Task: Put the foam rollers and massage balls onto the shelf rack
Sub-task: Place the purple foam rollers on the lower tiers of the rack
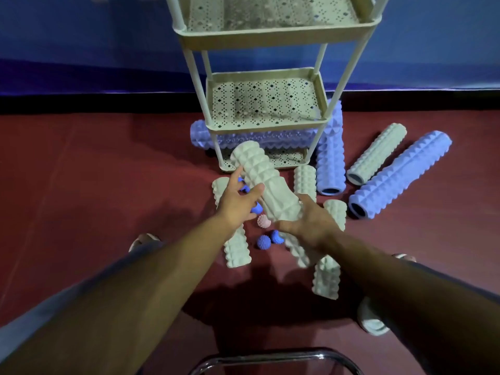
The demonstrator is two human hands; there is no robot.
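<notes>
A pale green foam roller (263,180) is held off the floor, its far end pointing at the rack's bottom shelf. My right hand (308,221) grips its near end. My left hand (238,201) touches its left side with fingers spread. The pale green shelf rack (266,36) stands ahead with three perforated shelves. A blue roller (259,138) lies across the bottom shelf. On the floor below my hands lie spiky balls: a pink ball (263,221) and blue balls (263,242). More pale green rollers (236,247) lie around them.
Blue rollers (397,175) and a green roller (376,155) lie on the red floor right of the rack. Another blue roller (331,158) lies beside the rack's right leg. A blue wall stands behind. A dark metal rail (273,358) curves at the bottom edge.
</notes>
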